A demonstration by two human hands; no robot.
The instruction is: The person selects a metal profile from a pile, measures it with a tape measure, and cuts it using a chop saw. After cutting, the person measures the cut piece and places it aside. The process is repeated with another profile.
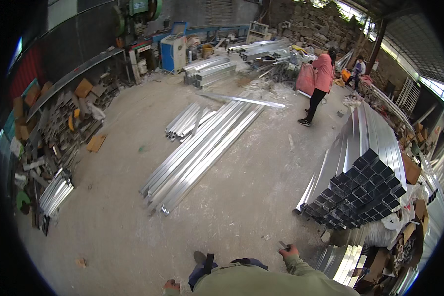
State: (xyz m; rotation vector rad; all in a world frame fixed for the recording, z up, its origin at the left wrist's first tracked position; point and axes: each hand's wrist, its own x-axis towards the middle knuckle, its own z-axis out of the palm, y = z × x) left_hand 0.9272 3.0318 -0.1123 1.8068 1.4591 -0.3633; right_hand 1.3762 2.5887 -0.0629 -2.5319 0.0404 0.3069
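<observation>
At the lower right, my right hand point(289, 251) grips a small flat grey piece point(283, 244), seemingly metal, which sticks out past the fingers. My left hand point(171, 285) hangs low at the bottom edge with curled fingers; whether it holds anything is hidden. Between the hands, a dark upright strip point(209, 262) shows against my trouser leg. Several long silvery metal profiles point(203, 151) lie side by side on the concrete floor ahead of me, apart from both hands. Shorter metal tubes point(185, 120) rest beside their far left end.
A tall stack of square metal tubes point(373, 137) stands to the right. Scrap and offcuts point(64, 118) crowd the left wall. Near the back, a person in a pink top point(322, 72) stands by a red sack point(305, 78). A blue-and-white machine cabinet point(173, 53) stands behind.
</observation>
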